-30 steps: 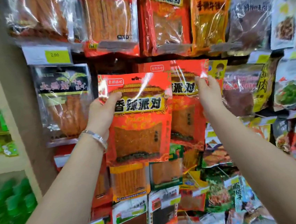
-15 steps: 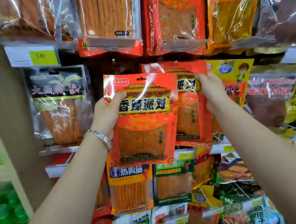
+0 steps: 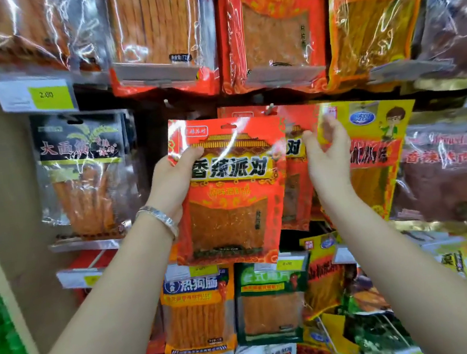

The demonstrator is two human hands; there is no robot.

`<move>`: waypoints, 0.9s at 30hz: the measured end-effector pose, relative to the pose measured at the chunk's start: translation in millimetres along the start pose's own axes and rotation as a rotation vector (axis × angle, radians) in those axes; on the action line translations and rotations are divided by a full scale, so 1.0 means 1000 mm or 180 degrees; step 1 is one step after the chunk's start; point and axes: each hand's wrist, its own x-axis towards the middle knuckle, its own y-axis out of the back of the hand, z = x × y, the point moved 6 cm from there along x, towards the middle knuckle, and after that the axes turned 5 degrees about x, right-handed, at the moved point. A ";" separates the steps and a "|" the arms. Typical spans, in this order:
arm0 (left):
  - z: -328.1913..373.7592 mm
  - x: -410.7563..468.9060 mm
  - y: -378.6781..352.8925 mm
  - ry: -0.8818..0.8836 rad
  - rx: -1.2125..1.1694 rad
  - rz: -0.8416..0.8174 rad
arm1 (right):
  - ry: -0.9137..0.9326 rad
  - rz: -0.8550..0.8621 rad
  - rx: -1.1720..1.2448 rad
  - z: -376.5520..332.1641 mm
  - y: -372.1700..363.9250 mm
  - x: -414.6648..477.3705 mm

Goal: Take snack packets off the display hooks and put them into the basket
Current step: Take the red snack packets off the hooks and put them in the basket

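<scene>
My left hand (image 3: 172, 182) grips a red snack packet (image 3: 229, 205) by its left edge, thumb on the front, holding it upright and off the hooks in front of the display. A second identical red packet (image 3: 297, 187) hangs behind it on a metal hook (image 3: 270, 109). My right hand (image 3: 328, 162) hovers at that packet's right edge with blurred, spread fingers and holds nothing. The basket is not in view.
Rows of hanging snack packets fill the wall: a yellow packet (image 3: 377, 140) behind my right hand, a black-topped packet (image 3: 81, 174) at the left, orange and green ones below. A price tag (image 3: 47, 94) reads 2.00. A beige post (image 3: 0, 199) borders the left.
My right hand has let go of the hanging red packet's top corner and dropped slightly with its fingers spread. The camera moved closer. My left hand keeps its packet.
</scene>
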 end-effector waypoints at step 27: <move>0.067 -0.007 -0.085 -0.2619 0.2969 0.0193 | -0.0484 -0.0213 0.1100 -0.027 -0.005 0.036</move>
